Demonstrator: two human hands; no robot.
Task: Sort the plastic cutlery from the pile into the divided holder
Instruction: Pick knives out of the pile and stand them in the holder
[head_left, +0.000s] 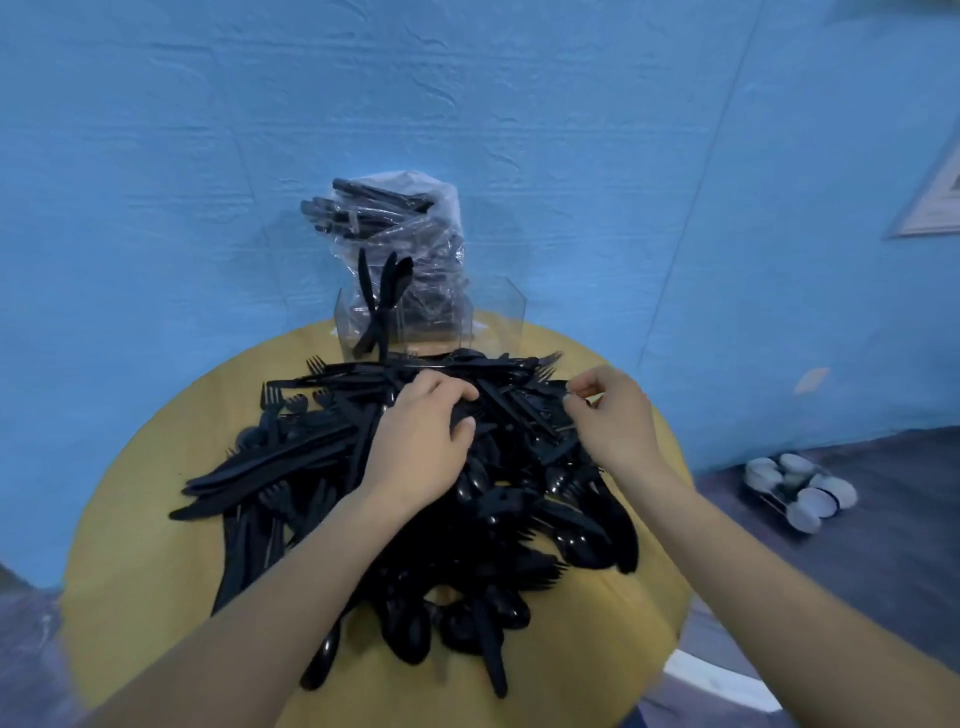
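Barely begun: the pile (415, 493) fills the frame's centre, while the holder (431, 317) above it shows only a few knives. The left hand (421, 441) curls into cutlery; the right hand (613, 415) seems to pinch something small.

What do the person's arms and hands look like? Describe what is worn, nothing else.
Both forearms are bare as far as the frame shows: no sleeves in view. The left hand and right hand wear no gloves, and no rings, watch or bracelets show. Fingernails look short and unpainted.
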